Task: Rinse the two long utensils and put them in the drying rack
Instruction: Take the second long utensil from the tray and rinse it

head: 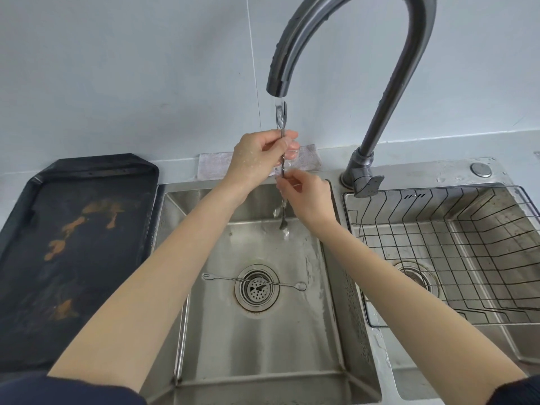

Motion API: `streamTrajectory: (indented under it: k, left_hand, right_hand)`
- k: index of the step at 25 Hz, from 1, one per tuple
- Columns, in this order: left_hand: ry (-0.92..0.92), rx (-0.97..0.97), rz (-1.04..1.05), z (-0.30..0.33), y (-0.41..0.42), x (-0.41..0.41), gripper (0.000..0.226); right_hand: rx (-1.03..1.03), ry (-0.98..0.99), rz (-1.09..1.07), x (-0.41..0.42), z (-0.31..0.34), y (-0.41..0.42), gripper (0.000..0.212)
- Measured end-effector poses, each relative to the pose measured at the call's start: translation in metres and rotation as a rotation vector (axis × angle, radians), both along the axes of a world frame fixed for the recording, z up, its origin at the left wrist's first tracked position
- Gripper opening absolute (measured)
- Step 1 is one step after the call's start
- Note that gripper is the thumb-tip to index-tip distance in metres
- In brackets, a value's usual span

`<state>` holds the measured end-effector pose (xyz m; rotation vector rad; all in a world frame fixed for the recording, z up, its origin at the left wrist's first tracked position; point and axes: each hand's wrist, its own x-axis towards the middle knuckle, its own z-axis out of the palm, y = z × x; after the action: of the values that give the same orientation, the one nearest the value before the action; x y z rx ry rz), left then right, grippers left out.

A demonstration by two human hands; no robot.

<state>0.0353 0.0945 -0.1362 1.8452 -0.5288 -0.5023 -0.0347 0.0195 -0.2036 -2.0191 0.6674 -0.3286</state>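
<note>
At the far left of the tabletop [175,173] you have a dark baking tray [73,252] with orange-brown smears on its floor, lying just beside the left basin [257,331] of the steel sink. A white cloth [213,168] lies flat along the back edge behind that basin.

On the basin floor, one long utensil [254,280] rests across the round drain strainer [256,287]; it has a small fork at its left end, a small spoon at its right end and a twisted stem between them.

Above the basin, your left hand [260,156] pinches the second long utensil [282,168] between thumb and curled fingers, holding it nearly upright. Its upper end stands in the stream of water [279,112] just under the spout of the gooseneck faucet [380,83]. Your right hand [306,200], just below the left one, pinches the same stem with thumb and fingertips, and the lower tip pokes out beneath it, where the water runs off into the basin.

To the right, past the faucet base, a wire drying rack [438,258] sits inside the right basin [409,375], and a second drain shows through its grid.
</note>
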Motion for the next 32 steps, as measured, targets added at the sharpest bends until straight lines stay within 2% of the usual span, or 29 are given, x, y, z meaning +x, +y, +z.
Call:
streamTrajectory:
  k: [7,17,23,27,32]
  left_hand:
    - [0.054,-0.057,-0.021,0.006,0.0,0.003,0.032]
    - [0.386,-0.486,0.217,0.012,0.028,0.037,0.027]
    - [0.483,-0.597,0.351,0.018,0.048,0.058,0.019]
    - [0.671,-0.74,0.493,0.007,0.067,0.068,0.018]
    - [0.871,-0.762,0.628,-0.024,0.08,0.063,0.022]
  right_hand:
    - [0.01,0.062,0.022,-0.004,-0.01,-0.001,0.019]
    - [0.011,0.009,0.027,0.006,0.002,-0.009,0.021]
    - [-0.056,-0.015,0.072,0.018,0.013,-0.016,0.018]
    - [-0.166,0.01,0.113,0.015,0.011,-0.019,0.018]
    - [-0.235,0.016,0.142,0.006,-0.001,-0.024,0.016]
